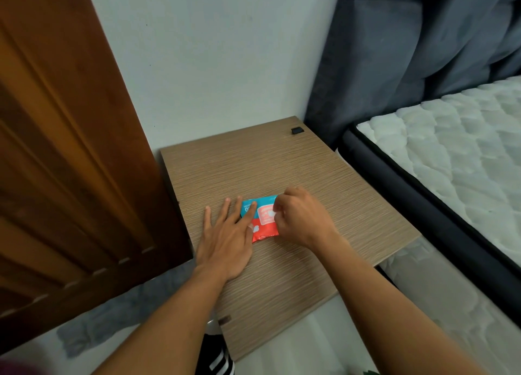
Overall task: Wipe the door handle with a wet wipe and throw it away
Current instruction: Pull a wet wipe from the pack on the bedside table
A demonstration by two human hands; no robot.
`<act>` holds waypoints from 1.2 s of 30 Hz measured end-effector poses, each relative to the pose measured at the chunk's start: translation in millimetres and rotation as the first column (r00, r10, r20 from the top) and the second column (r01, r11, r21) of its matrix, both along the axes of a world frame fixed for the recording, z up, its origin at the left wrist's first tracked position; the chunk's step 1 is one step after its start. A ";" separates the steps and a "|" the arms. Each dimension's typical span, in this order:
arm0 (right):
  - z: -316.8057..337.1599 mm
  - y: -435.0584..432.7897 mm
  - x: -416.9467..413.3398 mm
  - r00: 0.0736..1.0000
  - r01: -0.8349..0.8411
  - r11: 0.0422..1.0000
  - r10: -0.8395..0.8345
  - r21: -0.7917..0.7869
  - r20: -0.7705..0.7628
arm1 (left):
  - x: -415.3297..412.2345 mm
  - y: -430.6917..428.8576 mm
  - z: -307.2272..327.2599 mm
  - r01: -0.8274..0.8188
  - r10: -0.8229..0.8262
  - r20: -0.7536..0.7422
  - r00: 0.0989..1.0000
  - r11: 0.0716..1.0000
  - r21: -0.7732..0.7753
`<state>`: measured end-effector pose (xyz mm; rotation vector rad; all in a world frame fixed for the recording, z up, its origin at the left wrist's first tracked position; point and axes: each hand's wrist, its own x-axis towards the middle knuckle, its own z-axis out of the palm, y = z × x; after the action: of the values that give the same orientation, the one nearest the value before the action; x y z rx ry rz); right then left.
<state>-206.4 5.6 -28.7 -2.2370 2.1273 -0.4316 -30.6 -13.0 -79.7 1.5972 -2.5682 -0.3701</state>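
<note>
Head view showed the left hand (pixel 225 233) flat, steadying the wipe pack (pixel 262 219) on the desk (pixel 324 177); right hand (pixel 301 219) pinched its flap; no wipe out, handle unwiped.

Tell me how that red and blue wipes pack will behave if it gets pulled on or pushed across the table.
The wipes pack looks like a soft, flat pouch, so it would probably flex rather than stay stiff. Its glossy wrapper on the smooth table could slide easily, which may be why the left hand rests flat on it while the right hand pinches at its top. It lies flat, so rolling seems unlikely.
</note>
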 end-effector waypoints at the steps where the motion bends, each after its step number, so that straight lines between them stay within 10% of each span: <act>1: -0.2 -0.7 0.0 1.000 0.010 1.000 -0.010 0.010 -0.002 | 0.0 0.0 0.3 0.000 0.000 0.006 1.000 1.000 -0.001; 17: 8.4 -18.6 10.8 0.989 0.018 0.994 -0.002 0.107 -0.146 | 0.2 -2.9 -6.2 -0.004 0.005 0.022 1.000 1.000 -0.011; 36: 1.7 -2.8 -2.0 0.990 0.070 0.993 -0.080 0.093 0.114 | -2.6 -3.5 -5.2 -0.024 0.024 0.010 1.000 1.000 0.001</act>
<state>-208.4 2.8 -26.9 -2.0373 2.1326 -0.4497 -33.1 -16.5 -84.9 1.6326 -2.5543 -0.3624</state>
